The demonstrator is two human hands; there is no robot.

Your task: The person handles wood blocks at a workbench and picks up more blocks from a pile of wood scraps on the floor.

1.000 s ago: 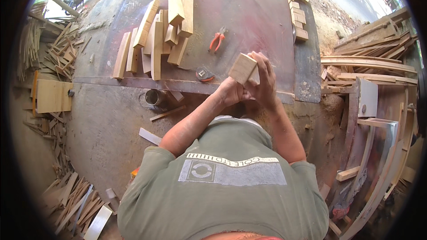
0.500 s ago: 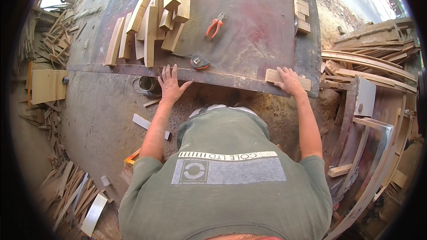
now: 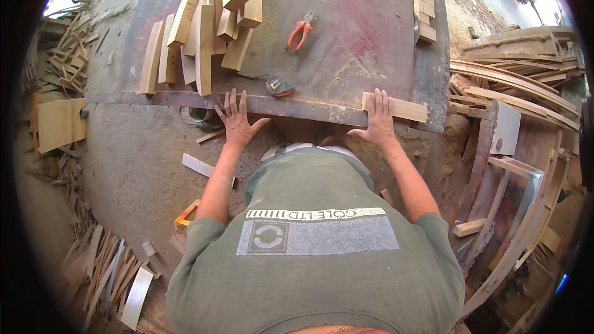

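At the near edge of the work table [image 3: 334, 62], my left hand [image 3: 237, 122] rests with its fingers spread on the dark edge strip. My right hand [image 3: 378, 125] lies with fingers stretched over the left end of a short wooden block [image 3: 408, 110], its thumb pointing out to the left. That block lies flat along the table's front edge. Between the hands, closer to the left one, sits a tape measure [image 3: 279, 86]. Pliers with orange handles [image 3: 301, 32] lie farther back. Left of them is a loose pile of wooden blocks [image 3: 204, 49], some stacked on others.
Small blocks [image 3: 424, 9] line the table's far right side. Curved wooden strips [image 3: 520, 89] and a curved frame [image 3: 532, 222] stand at the right. Offcuts [image 3: 102, 272] heap on the floor at the left. A metal cup [image 3: 197, 115] sits below the table edge.
My right hand has slid left along the block to its left end, its fingers now straight and pointing away. My left hand stays on the table edge.
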